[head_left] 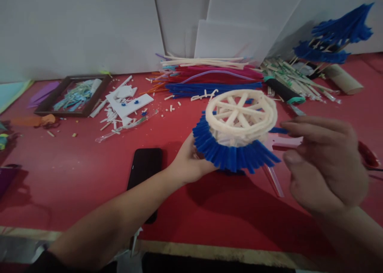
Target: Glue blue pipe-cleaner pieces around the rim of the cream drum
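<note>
My left hand (194, 165) is wrapped round a craft model from behind and below, its fingers mostly hidden. A cream spoked wheel (237, 112), fuzzy like pipe cleaner, tops the model. Beneath the wheel a fringe of short blue pipe-cleaner pieces (233, 157) fans outward like a little roof. At the model's right, my right hand (326, 161) has its fingers bent, with a short blue pipe-cleaner piece (280, 130) at the fingertips. Its inner end lies against the model; whether it is attached I cannot tell.
Behind the model lie bundled coloured pipe cleaners (214, 90). A black phone (146, 167) lies left of it; a brown frame (44, 110) holds scraps farther left. A pink tool (285, 140) and clear stick (274, 181) lie near my right hand. Another blue-fringed model (341, 30) stands back right.
</note>
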Motion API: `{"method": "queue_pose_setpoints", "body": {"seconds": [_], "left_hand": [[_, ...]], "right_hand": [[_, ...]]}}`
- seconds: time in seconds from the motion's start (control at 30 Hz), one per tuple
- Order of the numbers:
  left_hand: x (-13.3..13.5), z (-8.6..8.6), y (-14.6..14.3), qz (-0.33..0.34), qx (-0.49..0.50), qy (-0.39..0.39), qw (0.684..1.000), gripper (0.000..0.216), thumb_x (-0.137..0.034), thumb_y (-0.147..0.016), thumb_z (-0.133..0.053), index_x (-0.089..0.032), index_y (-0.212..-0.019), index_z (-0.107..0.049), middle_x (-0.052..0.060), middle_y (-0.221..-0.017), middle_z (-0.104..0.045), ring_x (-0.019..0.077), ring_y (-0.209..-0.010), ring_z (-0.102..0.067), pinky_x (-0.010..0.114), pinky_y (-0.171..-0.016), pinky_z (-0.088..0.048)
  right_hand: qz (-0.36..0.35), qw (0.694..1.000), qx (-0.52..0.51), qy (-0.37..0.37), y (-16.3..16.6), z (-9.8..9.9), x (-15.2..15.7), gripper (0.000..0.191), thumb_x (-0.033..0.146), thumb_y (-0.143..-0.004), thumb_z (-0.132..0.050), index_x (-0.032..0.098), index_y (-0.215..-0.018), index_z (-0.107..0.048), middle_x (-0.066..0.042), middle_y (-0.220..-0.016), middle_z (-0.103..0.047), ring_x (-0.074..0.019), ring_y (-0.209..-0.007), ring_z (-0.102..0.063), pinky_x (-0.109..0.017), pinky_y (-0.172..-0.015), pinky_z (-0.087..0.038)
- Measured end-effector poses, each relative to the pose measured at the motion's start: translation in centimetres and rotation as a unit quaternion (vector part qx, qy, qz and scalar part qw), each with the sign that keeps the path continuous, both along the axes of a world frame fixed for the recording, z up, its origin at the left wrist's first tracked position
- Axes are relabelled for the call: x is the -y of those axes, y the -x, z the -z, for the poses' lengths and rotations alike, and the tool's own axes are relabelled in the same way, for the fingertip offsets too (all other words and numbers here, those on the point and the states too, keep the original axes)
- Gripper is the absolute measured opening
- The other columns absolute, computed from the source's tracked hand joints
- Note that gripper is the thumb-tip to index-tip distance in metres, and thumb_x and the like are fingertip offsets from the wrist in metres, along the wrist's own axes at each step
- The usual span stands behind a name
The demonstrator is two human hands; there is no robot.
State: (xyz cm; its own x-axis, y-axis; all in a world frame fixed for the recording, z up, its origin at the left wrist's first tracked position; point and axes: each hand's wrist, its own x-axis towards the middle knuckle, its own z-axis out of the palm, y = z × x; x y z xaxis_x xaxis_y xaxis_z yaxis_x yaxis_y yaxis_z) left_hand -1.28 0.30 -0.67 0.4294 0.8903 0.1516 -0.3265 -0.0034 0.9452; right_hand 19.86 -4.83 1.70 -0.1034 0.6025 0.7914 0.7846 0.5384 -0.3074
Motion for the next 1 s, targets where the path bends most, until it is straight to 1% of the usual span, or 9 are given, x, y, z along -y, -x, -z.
{"method": "queue_pose_setpoints", "body": {"seconds": [0.07, 0.13, 0.3, 0.47, 0.57, 0.67, 0.87, 0.93, 1.0], "left_hand": [[0.1, -0.2, -0.1, 0.018, 0.011, 0.022, 1.000, 0.054, -0.039, -0.060, -0.088, -0.024, -0.102, -0.057, 0.006, -0.095, -0.074, 0.0298, -0.098, -0.072, 0.052, -0.096, -0.056], [0.2, -0.4, -0.2, 0.034, 0.023, 0.035, 0.999, 0.046, -0.036, -0.063, -0.087, -0.023, -0.098, -0.059, 0.008, -0.101, -0.075, 0.0294, -0.103, -0.071, 0.052, -0.100, -0.054], [0.2, -0.4, -0.4, 0.055, 0.090, 0.080, 0.991, 0.058, -0.025, -0.054, -0.093, -0.025, -0.102, -0.062, 0.002, -0.099, -0.074, 0.0221, -0.095, -0.072, 0.044, -0.095, -0.057], [0.3, -0.5, -0.2, 0.078, 0.066, 0.030, 0.994, 0.030, -0.042, -0.072, -0.082, -0.023, -0.087, -0.065, 0.004, -0.091, -0.075, 0.0236, -0.093, -0.072, 0.044, -0.093, -0.058], [0.5, -1.4, 0.0, 0.113, 0.028, 0.019, 0.993, 0.036, -0.048, -0.075, -0.078, -0.023, -0.098, -0.068, 0.008, -0.108, -0.077, 0.0298, -0.108, -0.071, 0.051, -0.101, -0.054], [0.4, -2.6, 0.1, 0.159, -0.048, -0.009, 0.986, 0.045, -0.037, -0.073, -0.081, -0.019, -0.113, -0.068, 0.011, -0.129, -0.071, 0.0334, -0.129, -0.061, 0.054, -0.114, -0.044], [-0.1, -2.8, -0.1, 0.078, -0.109, -0.018, 0.991, 0.058, -0.026, -0.064, -0.085, -0.019, -0.119, -0.067, 0.012, -0.132, -0.069, 0.0361, -0.125, -0.063, 0.060, -0.115, -0.040], [-0.2, -2.4, -0.2, 0.024, -0.082, 0.001, 0.996, 0.062, -0.025, -0.060, -0.087, -0.019, -0.118, -0.067, 0.012, -0.131, -0.070, 0.0359, -0.129, -0.060, 0.059, -0.119, -0.035], [-0.5, -2.3, -0.5, 0.003, -0.051, 0.028, 0.998, 0.062, -0.033, -0.058, -0.088, -0.022, -0.116, -0.067, 0.011, -0.123, -0.073, 0.0365, -0.131, -0.058, 0.059, -0.120, -0.034]], "right_hand": [[-0.011, 1.000, -0.005, -0.004, -0.2, 0.0, -0.3, 0.043, 0.018, -0.085, -0.065, 0.030, -0.126, -0.060, -0.006, -0.105, -0.066, -0.0219, -0.098, -0.063, -0.040, -0.082, -0.050], [-0.026, 1.000, -0.015, 0.004, -0.3, -0.1, -0.5, 0.036, 0.020, -0.086, -0.066, 0.027, -0.120, -0.063, -0.006, -0.099, -0.066, -0.0196, -0.090, -0.063, -0.036, -0.075, -0.051], [-0.076, 0.995, -0.045, 0.055, 0.3, -0.7, -0.7, 0.010, 0.023, -0.088, -0.063, 0.027, -0.098, -0.064, 0.002, -0.075, -0.065, -0.0122, -0.064, -0.062, -0.025, -0.057, -0.051], [-0.073, 0.987, -0.107, 0.100, 1.1, -0.6, -0.9, 0.008, 0.022, -0.091, -0.061, 0.026, -0.096, -0.065, 0.005, -0.073, -0.071, -0.0099, -0.057, -0.065, -0.018, -0.050, -0.052], [-0.062, 0.982, -0.117, 0.137, 1.4, -0.6, -0.7, 0.004, 0.025, -0.091, -0.061, 0.026, -0.092, -0.065, 0.006, -0.072, -0.071, -0.0101, -0.056, -0.066, -0.017, -0.049, -0.052], [-0.052, 0.979, -0.116, 0.161, 1.7, -0.5, -0.2, 0.004, 0.027, -0.091, -0.060, 0.026, -0.090, -0.064, 0.007, -0.073, -0.071, -0.0097, -0.057, -0.065, -0.017, -0.052, -0.054], [-0.055, 0.980, -0.051, 0.187, 1.0, 0.1, -0.4, 0.015, 0.037, -0.094, -0.053, 0.029, -0.097, -0.064, 0.003, -0.090, -0.073, -0.0138, -0.080, -0.071, -0.025, -0.069, -0.059], [-0.027, 0.979, -0.007, 0.200, -0.5, 0.5, -1.1, 0.021, 0.036, -0.094, -0.048, 0.029, -0.107, -0.062, -0.001, -0.099, -0.072, -0.0157, -0.086, -0.071, -0.029, -0.073, -0.060], [0.030, 0.975, 0.049, 0.213, -2.5, 1.3, -2.0, 0.031, 0.030, -0.090, -0.045, 0.026, -0.118, -0.057, -0.007, -0.107, -0.070, -0.0198, -0.091, -0.069, -0.036, -0.077, -0.059]]}}
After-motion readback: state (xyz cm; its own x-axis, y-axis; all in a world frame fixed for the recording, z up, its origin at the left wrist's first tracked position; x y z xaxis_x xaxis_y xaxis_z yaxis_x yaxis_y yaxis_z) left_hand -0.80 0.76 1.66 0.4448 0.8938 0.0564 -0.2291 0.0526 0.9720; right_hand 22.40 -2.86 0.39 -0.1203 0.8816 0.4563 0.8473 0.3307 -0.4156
